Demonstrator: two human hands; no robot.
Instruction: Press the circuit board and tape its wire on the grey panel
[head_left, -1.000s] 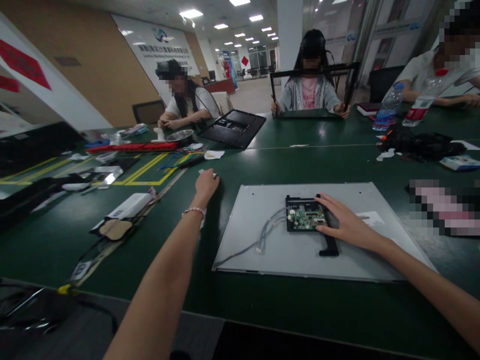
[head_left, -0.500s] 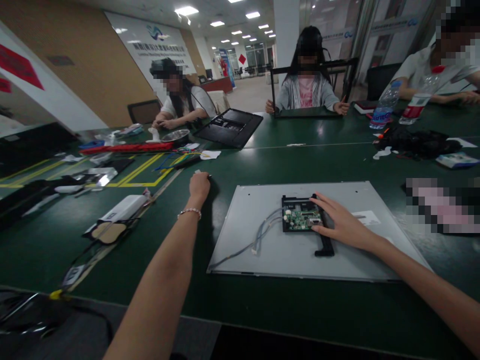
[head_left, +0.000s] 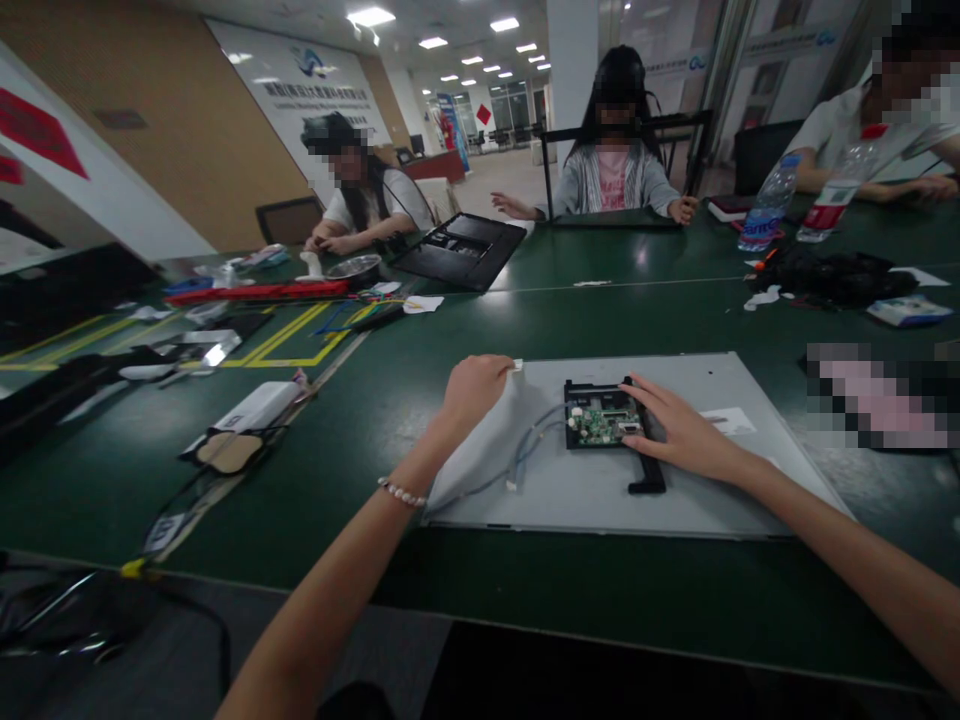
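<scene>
My left hand [head_left: 480, 385] is closed in a pinch over the left part of a grey-white flat panel [head_left: 705, 500]. A small white bit shows at its fingertips, too little to name. My right hand [head_left: 686, 435] spans the right side of a black bracket with a green circuit board [head_left: 598, 427], thumb near a connector and fingers at the upper edge. The bracket lies on the panel, its right arm partly under my hand. A grey cable [head_left: 517, 455] runs from the board to the panel's lower left corner.
A white box-like part with cable [head_left: 259, 410] lies left. Further off are a black plastic cover [head_left: 469, 250], a metal bowl [head_left: 356, 268], two bottles [head_left: 769, 205] and black cables [head_left: 832, 285]. Across the table, a person [head_left: 611, 165] has a black frame; two others sit nearby.
My left hand has moved right, from the bare table to over the panel's left part. My right hand stays on the bracket. The person opposite has taken one hand off the black frame.
</scene>
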